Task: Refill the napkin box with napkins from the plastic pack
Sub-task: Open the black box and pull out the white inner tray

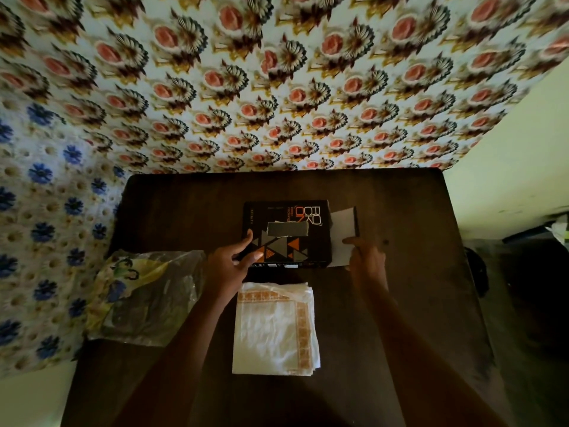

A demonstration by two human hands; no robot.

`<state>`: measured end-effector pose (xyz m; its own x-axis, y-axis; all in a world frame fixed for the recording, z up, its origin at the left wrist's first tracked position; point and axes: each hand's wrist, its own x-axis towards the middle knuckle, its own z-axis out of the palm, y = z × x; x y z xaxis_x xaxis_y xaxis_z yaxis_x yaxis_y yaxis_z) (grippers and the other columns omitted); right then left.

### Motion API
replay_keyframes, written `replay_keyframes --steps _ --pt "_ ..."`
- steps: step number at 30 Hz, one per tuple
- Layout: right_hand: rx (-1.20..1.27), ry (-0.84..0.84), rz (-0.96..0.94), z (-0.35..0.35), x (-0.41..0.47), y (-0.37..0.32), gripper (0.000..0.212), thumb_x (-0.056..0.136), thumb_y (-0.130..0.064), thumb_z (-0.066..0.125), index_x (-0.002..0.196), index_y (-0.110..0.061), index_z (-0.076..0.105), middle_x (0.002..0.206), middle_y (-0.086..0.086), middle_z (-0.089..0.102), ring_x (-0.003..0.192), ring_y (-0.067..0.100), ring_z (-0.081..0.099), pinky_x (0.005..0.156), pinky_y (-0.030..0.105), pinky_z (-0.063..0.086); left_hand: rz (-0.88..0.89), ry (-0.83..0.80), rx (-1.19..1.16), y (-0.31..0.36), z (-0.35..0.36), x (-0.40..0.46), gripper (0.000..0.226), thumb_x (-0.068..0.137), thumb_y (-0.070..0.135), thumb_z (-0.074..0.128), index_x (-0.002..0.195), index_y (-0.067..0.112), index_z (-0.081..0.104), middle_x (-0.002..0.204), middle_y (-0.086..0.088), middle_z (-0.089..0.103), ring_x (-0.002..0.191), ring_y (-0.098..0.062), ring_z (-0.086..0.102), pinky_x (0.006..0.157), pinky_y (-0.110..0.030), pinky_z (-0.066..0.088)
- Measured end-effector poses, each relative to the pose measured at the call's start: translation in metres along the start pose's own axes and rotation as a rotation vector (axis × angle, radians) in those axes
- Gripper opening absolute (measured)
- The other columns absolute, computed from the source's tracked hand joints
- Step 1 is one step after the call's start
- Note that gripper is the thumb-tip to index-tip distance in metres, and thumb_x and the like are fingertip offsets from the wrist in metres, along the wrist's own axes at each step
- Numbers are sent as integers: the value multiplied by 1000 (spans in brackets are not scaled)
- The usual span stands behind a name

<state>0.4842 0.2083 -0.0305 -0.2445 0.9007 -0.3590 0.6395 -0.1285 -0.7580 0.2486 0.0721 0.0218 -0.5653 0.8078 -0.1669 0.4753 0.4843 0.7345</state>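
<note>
A black napkin box point(295, 217) with orange and grey triangles lies flat in the middle of the dark table point(415, 288). Its top has a grey slot. My left hand point(229, 263) grips the box's near left corner. At the box's right end, a white end flap point(343, 232) stands open, and my right hand point(366, 257) pinches its near edge. A stack of white napkins point(274, 331) with an orange border lies on the table just in front of the box, between my forearms. The crumpled clear plastic pack point(144, 297) with yellow and blue print rests at the table's left edge.
Flower-patterned cloth point(277, 87) hangs behind the table and on the left. A pale wall point(508, 167) is on the right, with dark objects point(523, 272) beside the table there. Bare tabletop shows behind the box and to the right.
</note>
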Motion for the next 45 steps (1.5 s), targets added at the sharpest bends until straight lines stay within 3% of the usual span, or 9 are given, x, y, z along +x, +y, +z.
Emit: replay_keyframes --steps 5,10,19,24,28,33,36,39,45 --pt "29 23 -73 -6 -4 -9 34 97 -2 55 126 -19 61 135 10 59 109 19 65 88 36 61 -43 18 -44 -22 8 7 48 92 39 68 138 33 58 121 -1 73 43 0 51 39 -12 37" --pt "413 232 -88 -29 -23 -26 41 96 2 58 130 -21 57 117 -15 55 93 9 66 64 18 61 -212 131 -224 -21 7 15 37 97 31 64 134 24 62 124 -2 70 112 -21 67 89 -46 61" --pt "1120 77 175 -10 -42 -30 73 91 8 60 143 -39 40 139 9 50 121 36 59 80 55 61 65 110 -281 52 17 14 39 104 48 42 141 38 49 128 16 60 116 -18 65 93 -46 59" --pt "862 41 127 6 -47 -32 104 75 0 82 145 -54 27 150 8 44 117 36 65 75 57 62 198 106 -131 83 14 21 51 98 53 49 146 35 47 152 1 46 132 -9 46 98 -17 43" --pt "706 -29 91 12 -46 -43 121 68 -6 90 148 -57 14 150 6 43 119 31 64 70 52 64 25 43 -7 88 11 29 45 84 59 68 120 34 62 161 -3 20 143 -27 33 104 -38 47" --pt "235 81 -40 13 -45 -69 128 58 -27 96 151 -50 12 152 5 31 128 31 52 92 56 57 178 247 3 91 1 32 57 61 17 87 104 10 50 127 -14 45 106 -12 42 78 -3 41" --pt "-64 134 -251 6 -40 -83 129 58 -30 95 149 -60 9 153 -5 9 145 39 21 107 64 42 248 289 -54 84 -7 33 40 60 2 76 94 11 57 107 -8 60 98 -11 53 88 -27 51" --pt "-481 66 -454 -1 -31 -102 119 65 -41 89 146 -65 5 164 7 -15 150 43 -7 113 71 24 170 227 -128 78 -17 36 33 75 8 78 101 24 64 139 -7 58 134 -16 49 111 -37 42" --pt "-679 -13 -617 -11 -9 -125 106 62 -51 87 150 -47 27 164 11 4 150 38 9 116 63 21 20 170 -184 61 -23 40 46 89 -5 62 130 15 65 143 -5 56 128 -13 51 109 -39 50"
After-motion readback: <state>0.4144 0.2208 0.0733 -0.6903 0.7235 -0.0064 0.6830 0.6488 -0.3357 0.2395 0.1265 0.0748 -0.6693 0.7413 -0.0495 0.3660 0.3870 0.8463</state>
